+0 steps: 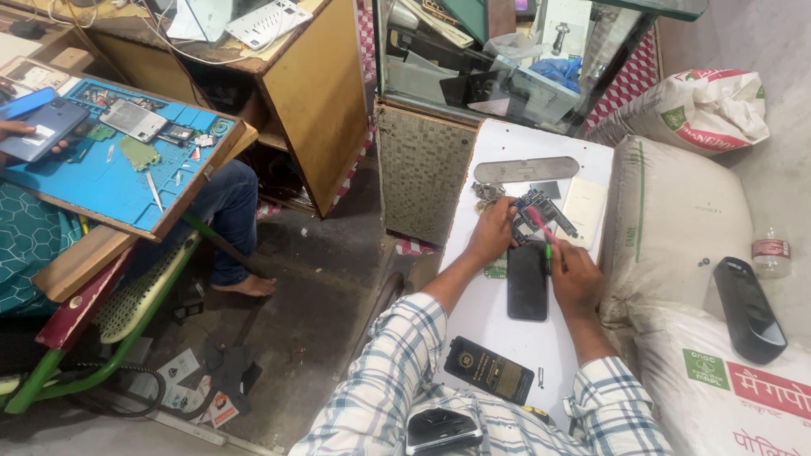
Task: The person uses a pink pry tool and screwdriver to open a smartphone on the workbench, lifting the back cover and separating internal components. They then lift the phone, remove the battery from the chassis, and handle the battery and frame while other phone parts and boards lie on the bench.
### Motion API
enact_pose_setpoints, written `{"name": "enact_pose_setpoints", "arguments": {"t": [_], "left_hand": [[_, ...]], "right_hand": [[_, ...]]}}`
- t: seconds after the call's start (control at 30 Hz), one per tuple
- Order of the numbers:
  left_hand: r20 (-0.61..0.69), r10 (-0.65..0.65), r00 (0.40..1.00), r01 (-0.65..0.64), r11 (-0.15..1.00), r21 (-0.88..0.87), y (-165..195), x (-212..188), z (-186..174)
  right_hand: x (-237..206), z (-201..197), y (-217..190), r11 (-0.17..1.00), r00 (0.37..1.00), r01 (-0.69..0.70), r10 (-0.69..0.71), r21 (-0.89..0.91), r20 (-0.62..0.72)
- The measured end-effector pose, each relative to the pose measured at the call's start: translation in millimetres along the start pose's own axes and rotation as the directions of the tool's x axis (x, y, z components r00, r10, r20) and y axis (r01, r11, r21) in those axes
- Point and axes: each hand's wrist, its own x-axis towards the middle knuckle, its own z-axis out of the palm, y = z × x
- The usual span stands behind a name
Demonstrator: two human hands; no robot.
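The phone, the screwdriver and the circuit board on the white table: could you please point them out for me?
phone (527, 283), head view, middle of its dark screen.
screwdriver (541, 223), head view, pink shaft above the right hand.
circuit board (541, 207), head view, its dark middle.

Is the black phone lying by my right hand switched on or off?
Appears off: the black phone lies flat on the white board, its screen dark.

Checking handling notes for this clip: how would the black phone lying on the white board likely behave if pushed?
The black phone is a flat, glossy slab, so it would probably slide rather than tip or roll. It looks rigid. It lies close to the white board front area between both hands, so its glass seems fragile.
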Motion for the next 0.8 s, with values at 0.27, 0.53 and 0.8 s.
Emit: {"name": "enact_pose_setpoints", "arguments": {"t": [0.27, 0.53, 0.8], "left_hand": [[-0.007, 0.017, 1.0, -0.017, 1.0, 0.015, -1.6, 0.5, 0.0], [-0.003, 0.019, 1.0, -0.019, 1.0, 0.009, 1.2, -0.2, -0.6], [0.023, 0.022, 1.0, -0.021, 0.999, -0.026, -0.5, -0.3, -0.8]], "right_hand": [[-0.2, -0.3, 1.2, 1.0, 1.0, -0.001, 0.001, -0.027, -0.012], [0.7, 1.8, 3.1, 0.999, 0.997, -0.017, 0.019, 0.03, -0.077], [0.0, 1.1, 2.9, 0.991, 0.992, -0.101, 0.106, 0.085, -0.064]]}}
